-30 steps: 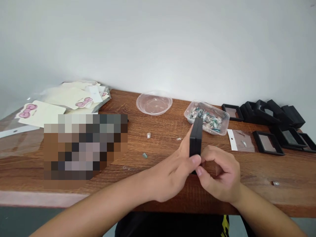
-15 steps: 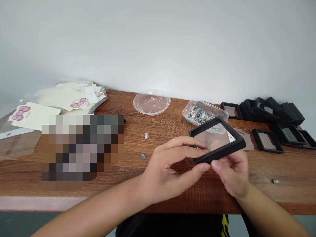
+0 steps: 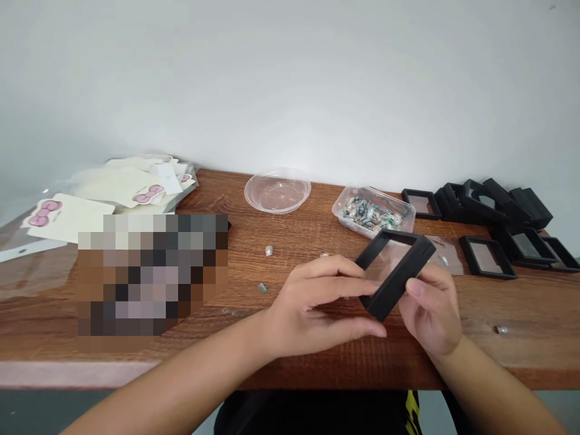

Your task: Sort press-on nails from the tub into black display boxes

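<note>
My right hand [image 3: 432,308] grips a black square display frame [image 3: 396,281] with a clear film window, thumb on its thick outer side. The frame is tilted above the table. My left hand [image 3: 317,305] has its fingers stretched against the frame's left side and window, its thumb apart below the lower corner. Behind the frame, a clear plastic tub [image 3: 376,211] holds many small shiny teal and pale pieces resembling press-on nails. Loose pieces lie on the wood, among them a pale one [image 3: 269,250] and a teal one [image 3: 262,288] left of my hands.
More black frames [image 3: 487,257] lie and stack at the right. A round clear plastic dish [image 3: 278,192] stands near the wall. Cream cards with pink bows [image 3: 67,216] and clear bags pile at the left. A blurred-out patch [image 3: 151,281] covers part of the table [image 3: 254,338].
The black frame has turned in my right hand, so its thick side faces me more. My left thumb has come away from its lower edge. Small pieces behind the frame now show.
</note>
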